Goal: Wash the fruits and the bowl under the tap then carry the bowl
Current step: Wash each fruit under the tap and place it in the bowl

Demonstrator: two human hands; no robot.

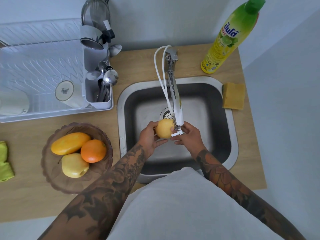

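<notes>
Over the sink (232,129), under the tap (177,108), the left hand (149,137) grips a yellow fruit (164,128); the right hand (189,134), at its 3 o'clock, touches it with loosely curled fingers. The bowl (52,174) of fruits sits at 9 o'clock.

Yellow fruit (164,128), orange orange (93,150), translucent brown bowl (52,172).
</notes>
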